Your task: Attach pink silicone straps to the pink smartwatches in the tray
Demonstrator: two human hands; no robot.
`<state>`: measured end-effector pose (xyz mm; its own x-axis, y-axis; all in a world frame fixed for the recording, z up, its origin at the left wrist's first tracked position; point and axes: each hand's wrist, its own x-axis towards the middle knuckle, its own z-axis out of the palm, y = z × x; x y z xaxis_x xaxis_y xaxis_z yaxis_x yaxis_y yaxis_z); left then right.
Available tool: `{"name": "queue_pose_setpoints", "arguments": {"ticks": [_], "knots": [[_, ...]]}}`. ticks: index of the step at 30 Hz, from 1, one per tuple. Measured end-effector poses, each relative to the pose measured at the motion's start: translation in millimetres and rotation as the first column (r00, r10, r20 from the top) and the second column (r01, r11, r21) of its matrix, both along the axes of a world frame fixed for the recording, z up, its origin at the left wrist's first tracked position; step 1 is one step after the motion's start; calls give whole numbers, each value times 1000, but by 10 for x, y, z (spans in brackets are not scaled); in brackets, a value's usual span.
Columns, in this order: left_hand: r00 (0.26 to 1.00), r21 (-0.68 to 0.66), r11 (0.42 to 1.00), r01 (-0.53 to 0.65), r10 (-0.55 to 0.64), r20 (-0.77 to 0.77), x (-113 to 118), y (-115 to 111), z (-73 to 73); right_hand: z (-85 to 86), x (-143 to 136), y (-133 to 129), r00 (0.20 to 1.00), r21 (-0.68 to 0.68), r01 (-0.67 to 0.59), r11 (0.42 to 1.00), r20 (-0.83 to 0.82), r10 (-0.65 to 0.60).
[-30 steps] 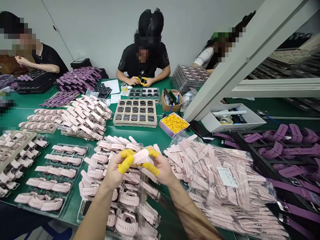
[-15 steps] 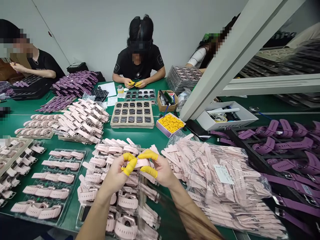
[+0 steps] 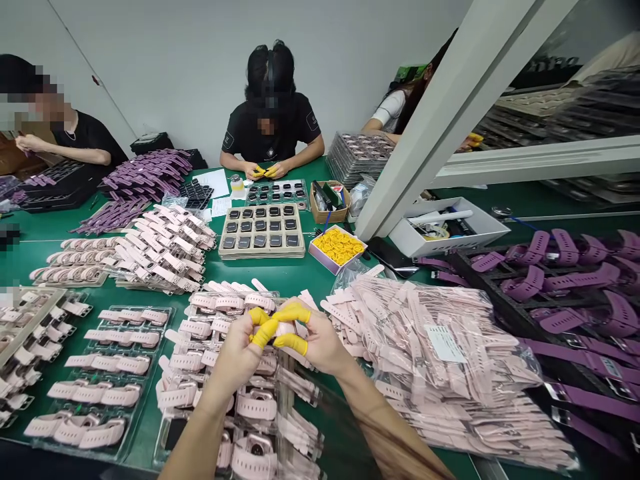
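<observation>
This is a workshop where people put watches together by hand. There is a long green table (image 3: 210, 270). Trays of pink watches (image 3: 113, 373) lie on it, and a tray of square black watch faces (image 3: 260, 227) sits farther back. Pink straps (image 3: 425, 347) are heaped in clear bags, and purple straps (image 3: 565, 320) lie at the right. A box of yellow finger covers (image 3: 337, 248) sits near the middle. People (image 3: 270, 127) sit around the table, working with their hands.
</observation>
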<state>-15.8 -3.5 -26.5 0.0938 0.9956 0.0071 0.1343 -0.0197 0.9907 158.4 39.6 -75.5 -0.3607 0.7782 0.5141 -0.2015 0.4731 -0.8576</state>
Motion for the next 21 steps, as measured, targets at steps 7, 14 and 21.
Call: {"name": "queue_pose_setpoints", "arguments": {"ticks": [7, 14, 21], "knots": [[990, 9, 998, 69, -69, 123, -50, -8, 12, 122, 75, -15, 1000, 46, -12, 999, 23, 11], [933, -166, 981, 104, -39, 357, -2, -116, 44, 143, 67, -76, 981, -124, -166, 978, -123, 151], [939, -120, 993, -12, 53, 340, 45, -116, -29, 210, 41, -105, 991, -15, -130, 991, -2, 130]]}}
